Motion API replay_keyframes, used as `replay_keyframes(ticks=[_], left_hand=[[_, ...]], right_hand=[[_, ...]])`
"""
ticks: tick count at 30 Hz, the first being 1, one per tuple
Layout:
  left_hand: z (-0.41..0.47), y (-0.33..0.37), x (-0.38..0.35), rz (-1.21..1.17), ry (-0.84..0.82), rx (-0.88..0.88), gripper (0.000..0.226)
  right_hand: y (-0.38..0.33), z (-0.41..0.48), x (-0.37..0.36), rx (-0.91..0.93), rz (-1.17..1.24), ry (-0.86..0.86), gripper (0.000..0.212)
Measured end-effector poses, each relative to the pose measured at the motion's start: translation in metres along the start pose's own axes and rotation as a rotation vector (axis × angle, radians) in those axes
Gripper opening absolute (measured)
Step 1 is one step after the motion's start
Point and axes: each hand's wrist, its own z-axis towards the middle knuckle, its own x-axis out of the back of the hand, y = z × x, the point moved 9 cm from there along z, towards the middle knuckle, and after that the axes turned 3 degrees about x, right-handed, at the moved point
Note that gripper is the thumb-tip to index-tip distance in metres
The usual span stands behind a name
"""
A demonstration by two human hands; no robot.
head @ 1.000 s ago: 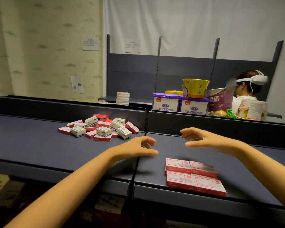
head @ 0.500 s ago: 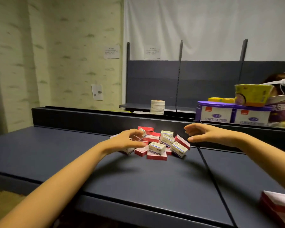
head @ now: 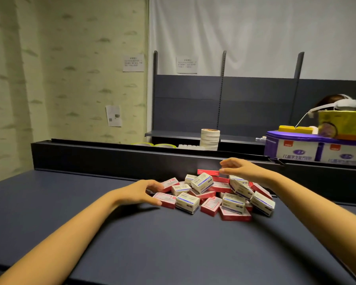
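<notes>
A loose heap of several small boxes (head: 214,194), some red and white, some white with blue print, lies on the dark blue shelf top (head: 132,243) near its raised back edge. My left hand (head: 140,192) is at the heap's left side, fingers loosely curved, the thumb against a flat red box (head: 164,199). My right hand (head: 237,168) hovers over the heap's back right, fingers curved downward, holding nothing. A white box (head: 201,182) sits tilted on top of the pile.
A dark raised back rail (head: 111,159) runs behind the heap. Beyond it stand a stack of white tape rolls (head: 210,139), purple-lidded tins (head: 296,149) and a yellow bowl (head: 341,125). A person wearing a white headset (head: 337,103) is at far right.
My view has swung left from the flat red boxes toward the heap. Both hands have reached forward to it, the left to its left side, the right above its back.
</notes>
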Motion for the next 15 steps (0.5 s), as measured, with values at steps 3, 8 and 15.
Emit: replay_keyframes(ticks=[3,8,15], left_hand=[[0.003,-0.004,0.003,0.026,-0.009,-0.014,0.047],[0.004,-0.007,0.003,0.076,0.008,-0.033,0.043],[-0.001,-0.007,0.014,0.075,0.02,-0.037,0.034]], right_hand=[[-0.001,0.02,-0.002,-0.044,-0.094,0.05,0.051],[-0.001,0.037,-0.017,-0.12,-0.184,0.019,0.036],[-0.005,0.041,-0.023,-0.118,-0.316,-0.025,0.032]])
